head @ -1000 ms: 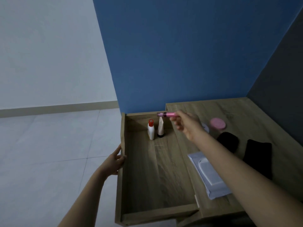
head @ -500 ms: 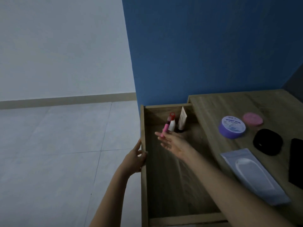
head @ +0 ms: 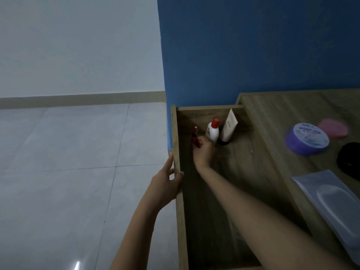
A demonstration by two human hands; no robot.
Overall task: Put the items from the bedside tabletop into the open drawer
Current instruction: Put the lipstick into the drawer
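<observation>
The wooden drawer (head: pixel 180 221) stands pulled out beside the bedside tabletop (head: pixel 276 117). Deep inside it, my right hand (head: pixel 203 152) holds a small pink tube (head: pixel 194 134) upright near the far left corner. Next to it stand a white bottle with a red cap (head: pixel 213 131) and a white tube (head: pixel 229 126). My left hand (head: pixel 166 184) grips the drawer's left wall. On the tabletop lie a purple jar (head: pixel 306 138), a pink round lid (head: pixel 333 128), a black pouch (head: pixel 349 163) and a grey packet (head: pixel 331 201).
A blue wall (head: pixel 253 45) rises behind the drawer and the tabletop. White tiled floor (head: pixel 68 172) spreads to the left of the drawer, with a white wall beyond it.
My right hand carried the pink tube from above the tabletop edge down into the drawer's far left corner. The view swung left. My left hand stayed on the drawer wall.
</observation>
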